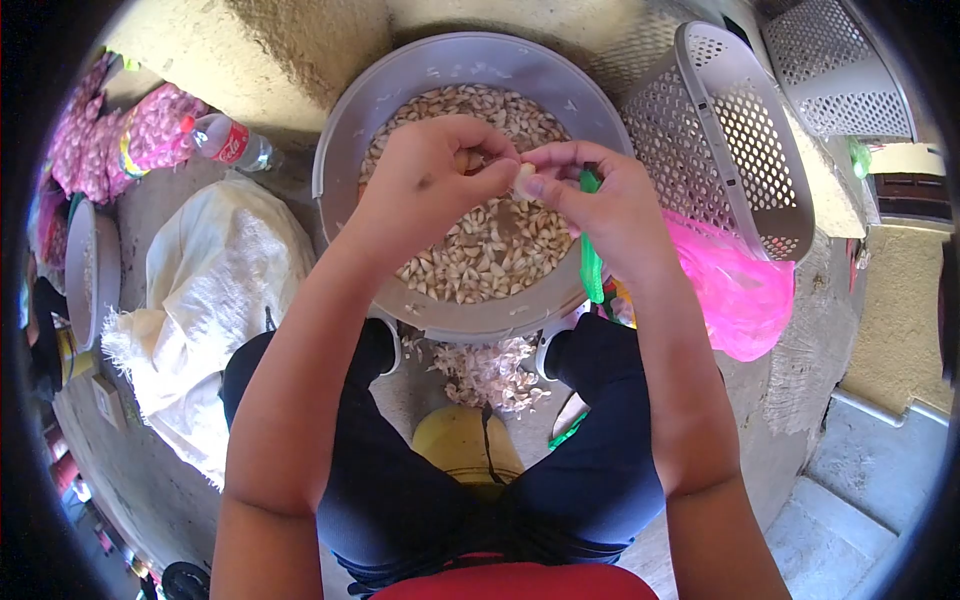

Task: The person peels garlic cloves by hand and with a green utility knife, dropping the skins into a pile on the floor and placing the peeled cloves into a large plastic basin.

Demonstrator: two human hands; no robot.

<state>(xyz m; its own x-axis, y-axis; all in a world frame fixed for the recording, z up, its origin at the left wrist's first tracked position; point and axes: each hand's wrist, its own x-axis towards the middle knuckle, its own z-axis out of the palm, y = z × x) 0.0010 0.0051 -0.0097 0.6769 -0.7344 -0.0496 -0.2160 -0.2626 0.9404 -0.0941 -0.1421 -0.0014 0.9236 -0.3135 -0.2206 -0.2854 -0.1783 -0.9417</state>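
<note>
Over the tub, my left hand [435,175] is closed, with thumb and forefinger pinched together at one end of a pale garlic clove [523,182]. Another brownish piece shows within its curled fingers. My right hand [605,195] grips the same clove between thumb and forefinger. A small knife with a green handle [592,255] hangs from that hand's palm; its blade is hidden. Below both hands, a large grey tub [350,120] holds many garlic cloves [480,250] in what looks like water.
Garlic skins [490,375] lie between my feet, by a yellow bucket [465,440]. A white sack [220,250], cola bottle [228,140] and pink net bags of garlic [160,125] are left. At right stand a perforated grey basket [670,120] and pink plastic bag [735,300].
</note>
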